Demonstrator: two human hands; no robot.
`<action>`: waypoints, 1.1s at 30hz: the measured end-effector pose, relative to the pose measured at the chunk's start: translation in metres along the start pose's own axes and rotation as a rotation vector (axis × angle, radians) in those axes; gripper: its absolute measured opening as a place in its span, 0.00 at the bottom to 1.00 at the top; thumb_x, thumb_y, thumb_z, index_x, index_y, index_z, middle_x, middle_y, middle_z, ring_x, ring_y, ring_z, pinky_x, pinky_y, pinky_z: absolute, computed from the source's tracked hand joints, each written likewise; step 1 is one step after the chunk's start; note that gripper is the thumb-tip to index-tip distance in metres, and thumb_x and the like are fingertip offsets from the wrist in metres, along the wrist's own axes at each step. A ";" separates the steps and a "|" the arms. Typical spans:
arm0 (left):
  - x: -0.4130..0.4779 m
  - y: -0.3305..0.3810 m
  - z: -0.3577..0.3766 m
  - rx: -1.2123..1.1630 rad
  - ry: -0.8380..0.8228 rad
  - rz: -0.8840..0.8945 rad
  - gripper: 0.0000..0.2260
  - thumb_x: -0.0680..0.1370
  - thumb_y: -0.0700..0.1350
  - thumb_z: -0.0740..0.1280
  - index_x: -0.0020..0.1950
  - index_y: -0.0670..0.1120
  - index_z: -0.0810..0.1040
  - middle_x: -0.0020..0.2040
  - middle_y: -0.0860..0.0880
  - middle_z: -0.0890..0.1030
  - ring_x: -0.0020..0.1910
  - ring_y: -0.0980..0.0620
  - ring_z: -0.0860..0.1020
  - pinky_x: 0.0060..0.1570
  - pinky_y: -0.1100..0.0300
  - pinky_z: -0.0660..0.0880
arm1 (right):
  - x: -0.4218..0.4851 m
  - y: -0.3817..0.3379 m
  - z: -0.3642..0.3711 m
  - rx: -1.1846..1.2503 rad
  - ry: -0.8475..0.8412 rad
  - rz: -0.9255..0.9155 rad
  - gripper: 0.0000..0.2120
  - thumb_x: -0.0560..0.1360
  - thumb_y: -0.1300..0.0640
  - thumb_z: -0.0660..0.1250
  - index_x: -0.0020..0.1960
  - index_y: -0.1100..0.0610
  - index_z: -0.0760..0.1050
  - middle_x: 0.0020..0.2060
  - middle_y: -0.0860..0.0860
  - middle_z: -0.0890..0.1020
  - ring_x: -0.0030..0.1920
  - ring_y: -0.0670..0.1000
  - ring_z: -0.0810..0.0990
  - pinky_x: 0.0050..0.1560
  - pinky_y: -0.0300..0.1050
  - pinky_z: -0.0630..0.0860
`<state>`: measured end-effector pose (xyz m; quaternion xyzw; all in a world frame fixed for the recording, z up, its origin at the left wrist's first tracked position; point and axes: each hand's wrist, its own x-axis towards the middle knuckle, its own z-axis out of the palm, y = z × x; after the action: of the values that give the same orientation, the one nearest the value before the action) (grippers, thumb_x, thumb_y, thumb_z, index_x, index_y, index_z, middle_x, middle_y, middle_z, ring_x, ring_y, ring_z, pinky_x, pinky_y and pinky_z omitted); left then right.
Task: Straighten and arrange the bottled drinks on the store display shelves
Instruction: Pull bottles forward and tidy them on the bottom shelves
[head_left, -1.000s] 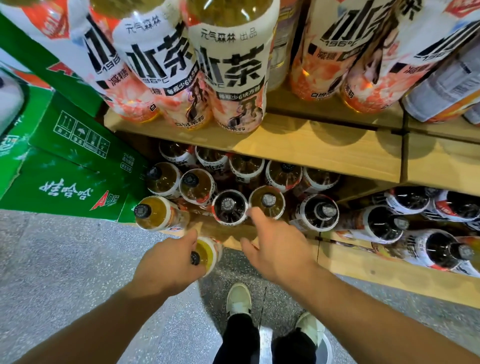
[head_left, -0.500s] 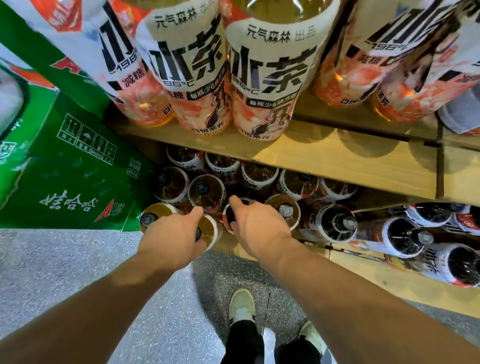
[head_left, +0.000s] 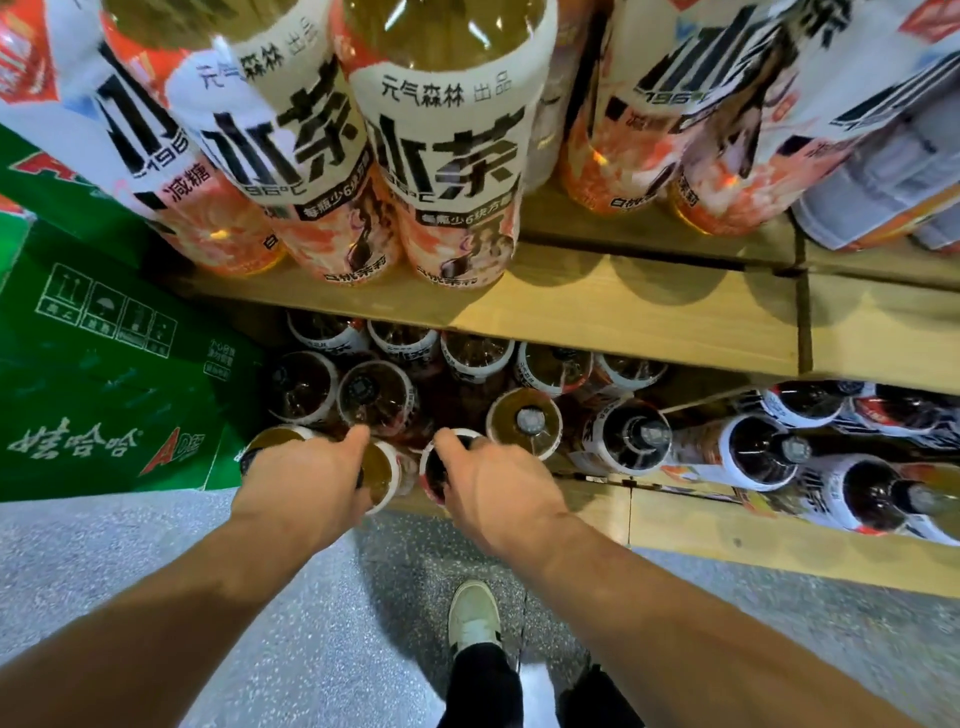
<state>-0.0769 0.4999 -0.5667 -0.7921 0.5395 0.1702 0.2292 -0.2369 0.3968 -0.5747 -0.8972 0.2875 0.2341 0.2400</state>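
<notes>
The left hand (head_left: 304, 480) grips the amber bottle (head_left: 382, 475), the right hand (head_left: 493, 491) the dark bottle (head_left: 434, 470) alongside.

Seen from above, the left hand (head_left: 306, 483) grips the top of a pale-tea bottle (head_left: 382, 475) at the front edge of the lower shelf (head_left: 727, 535), and the right hand (head_left: 493, 488) grips the top of a dark-tea bottle (head_left: 434, 467) just beside it. Behind them stand more bottles, an amber bottle (head_left: 524, 421) in the middle and dark bottles (head_left: 631, 436) to the right, all under a wooden upper shelf (head_left: 623, 306) carrying big bottles with white-and-peach labels (head_left: 447, 171). Green cartons (head_left: 114, 395) sit at the left on the speckled grey floor (head_left: 311, 597) — a pale shoe (head_left: 474, 618) shows between the forearms.
</notes>
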 end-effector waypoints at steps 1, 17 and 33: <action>-0.002 0.004 -0.003 0.059 0.020 0.023 0.21 0.79 0.61 0.60 0.67 0.52 0.63 0.48 0.50 0.82 0.47 0.46 0.82 0.37 0.55 0.74 | -0.005 0.003 0.002 0.009 -0.002 0.002 0.25 0.81 0.59 0.63 0.73 0.52 0.56 0.55 0.59 0.79 0.52 0.63 0.80 0.41 0.53 0.69; -0.042 0.232 -0.036 -0.129 -0.099 0.393 0.33 0.79 0.61 0.62 0.79 0.57 0.51 0.55 0.48 0.81 0.54 0.45 0.79 0.39 0.54 0.69 | -0.161 0.135 0.029 0.240 0.037 0.165 0.17 0.81 0.53 0.61 0.65 0.59 0.61 0.50 0.59 0.81 0.49 0.63 0.81 0.31 0.48 0.62; -0.015 0.441 -0.088 -0.080 0.024 0.568 0.23 0.79 0.59 0.63 0.70 0.55 0.61 0.54 0.50 0.79 0.52 0.44 0.80 0.40 0.52 0.74 | -0.303 0.306 0.066 0.526 0.164 0.550 0.18 0.80 0.48 0.63 0.62 0.55 0.60 0.51 0.58 0.80 0.51 0.63 0.81 0.42 0.51 0.73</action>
<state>-0.4915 0.3256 -0.5639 -0.6195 0.7354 0.2393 0.1347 -0.6675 0.3360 -0.5475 -0.7101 0.5860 0.1356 0.3662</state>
